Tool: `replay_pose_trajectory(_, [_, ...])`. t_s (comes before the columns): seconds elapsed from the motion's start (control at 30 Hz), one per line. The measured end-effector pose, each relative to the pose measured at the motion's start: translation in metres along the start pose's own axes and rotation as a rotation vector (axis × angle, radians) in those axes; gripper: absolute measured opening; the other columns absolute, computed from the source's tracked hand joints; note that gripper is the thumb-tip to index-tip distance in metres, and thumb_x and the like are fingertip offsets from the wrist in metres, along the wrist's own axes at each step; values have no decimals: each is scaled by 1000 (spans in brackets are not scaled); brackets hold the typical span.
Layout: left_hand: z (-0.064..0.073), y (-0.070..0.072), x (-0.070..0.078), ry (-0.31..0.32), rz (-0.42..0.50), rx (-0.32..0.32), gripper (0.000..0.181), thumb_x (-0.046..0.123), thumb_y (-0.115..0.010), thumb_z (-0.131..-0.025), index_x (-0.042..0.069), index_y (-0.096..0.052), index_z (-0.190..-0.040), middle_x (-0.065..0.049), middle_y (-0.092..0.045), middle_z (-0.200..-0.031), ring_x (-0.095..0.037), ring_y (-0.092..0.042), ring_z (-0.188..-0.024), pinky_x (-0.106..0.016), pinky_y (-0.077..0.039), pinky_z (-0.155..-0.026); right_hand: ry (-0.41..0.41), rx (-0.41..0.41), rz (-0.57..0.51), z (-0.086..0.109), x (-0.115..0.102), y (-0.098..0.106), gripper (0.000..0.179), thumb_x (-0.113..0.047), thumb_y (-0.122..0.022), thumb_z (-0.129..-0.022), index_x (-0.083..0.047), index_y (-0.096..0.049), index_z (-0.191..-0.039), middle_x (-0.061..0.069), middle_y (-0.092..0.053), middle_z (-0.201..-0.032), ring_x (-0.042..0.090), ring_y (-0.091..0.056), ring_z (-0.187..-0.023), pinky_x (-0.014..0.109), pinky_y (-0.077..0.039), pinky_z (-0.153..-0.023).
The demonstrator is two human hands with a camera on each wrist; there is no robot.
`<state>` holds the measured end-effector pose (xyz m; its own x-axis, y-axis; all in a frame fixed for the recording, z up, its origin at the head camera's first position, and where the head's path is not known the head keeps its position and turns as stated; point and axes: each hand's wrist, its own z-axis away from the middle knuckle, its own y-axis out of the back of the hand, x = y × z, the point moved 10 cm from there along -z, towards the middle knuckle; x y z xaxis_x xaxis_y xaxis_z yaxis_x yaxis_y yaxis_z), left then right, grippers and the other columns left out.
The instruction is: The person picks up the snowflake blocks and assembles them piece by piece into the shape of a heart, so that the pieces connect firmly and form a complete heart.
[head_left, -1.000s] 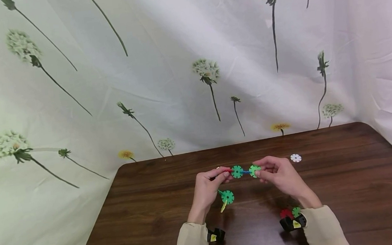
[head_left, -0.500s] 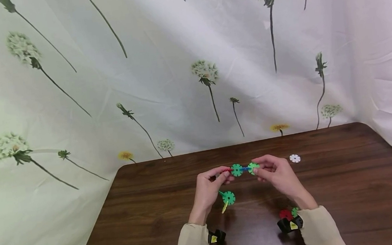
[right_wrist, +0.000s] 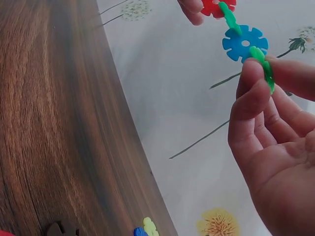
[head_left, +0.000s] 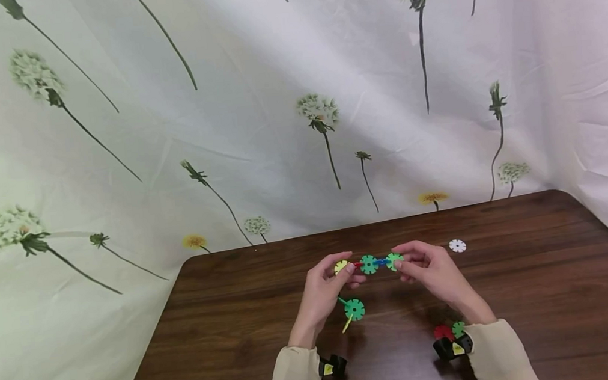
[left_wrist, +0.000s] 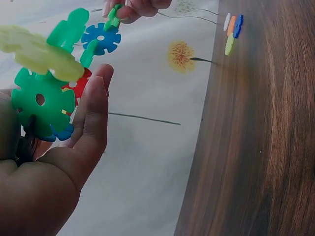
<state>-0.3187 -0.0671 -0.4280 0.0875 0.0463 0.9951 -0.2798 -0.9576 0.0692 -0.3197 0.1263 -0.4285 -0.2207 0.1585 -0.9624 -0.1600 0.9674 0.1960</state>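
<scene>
Pinched at both ends, the row of notched plastic discs [head_left: 365, 267] spans nine to three o'clock on my head feed. Between thumb and index finger, the left hand [head_left: 319, 300] holds the yellow notched disc [head_left: 341, 266] and the right hand [head_left: 441, 274] the light-green notched disc [head_left: 392, 261]. Between those sit a red edge-on disc [head_left: 357, 265], a green face-on disc [head_left: 368, 264] and a blue edge-on disc [head_left: 381, 262]. I judge that an uneven pull or twist could slip a notch and split the row.

I count five discs there, plus three at the left hand's four o'clock: a round green disc [head_left: 355, 310], a thin yellow disc [head_left: 347, 324] and a narrow green disc [head_left: 343, 300]; their link is hidden. Three more show: a white disc [head_left: 458, 245] on the dark wood-grain table [head_left: 229, 323], at the right hand's one o'clock, and a flat red disc [head_left: 443, 332] and small green disc [head_left: 458, 328] at its six, near one of two black wrist mounts [head_left: 451, 348].

On my left-wrist feed, large yellow and green discs near the lens screen that pinch; four loose discs cluster [left_wrist: 230, 27] at one o'clock: white, orange, blue, yellow.

On my right-wrist feed, the pinch is plain; one blue, one green and one red disc follow toward eleven o'clock. Two loose ones, blue and yellow, show at six.
</scene>
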Motion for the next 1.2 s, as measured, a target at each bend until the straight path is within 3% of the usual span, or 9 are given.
replay_pose_trajectory(0.37, [0,0,0,10,5,7,37,29,-60,-96,10,-59,-128,-29,-65,-114,-44,-66,-101,-51,-54,-90,8,-24,5,1,1,-1,34,-16,-62,-95,2,-57,-123,27,-65,-98,15,-67,-73,36,-59,-70])
replay_pose_trajectory(0.6, [-1,1,-1,6,7,13,36,26,-59,-97,8,-59,-128,-30,-64,-114,-41,-68,-98,-50,-54,-89,6,-10,32,2,2,10,35,-20,-59,-97,1,-56,-124,22,-68,-97,16,-67,-74,33,-58,-69])
replay_pose_trajectory(0.83, [-2,3,-2,8,10,20,38,24,-58,-97,3,-57,-129,-31,-65,-110,-32,-72,-93,-45,-56,-87,17,68,85,6,5,38,37,-24,-55,-99,2,-57,-124,20,-68,-99,13,-67,-76,34,-58,-68])
replay_pose_trajectory(1.03, [-2,4,-2,11,21,27,40,22,-58,-97,0,-55,-130,-32,-63,-114,-30,-72,-91,-47,-56,-87,-31,193,222,15,15,74,40,-34,-55,-98,-3,-60,-123,0,-65,-98,15,-62,-82,27,-54,-70])
replay_pose_trajectory(1.2, [-2,6,-3,18,26,34,37,22,-58,-97,2,-57,-129,-31,-63,-115,-26,-73,-90,-47,-56,-87,-84,251,264,25,27,98,43,-39,-53,-98,-5,-60,-123,-15,-61,-99,12,-58,-88,22,-53,-72])
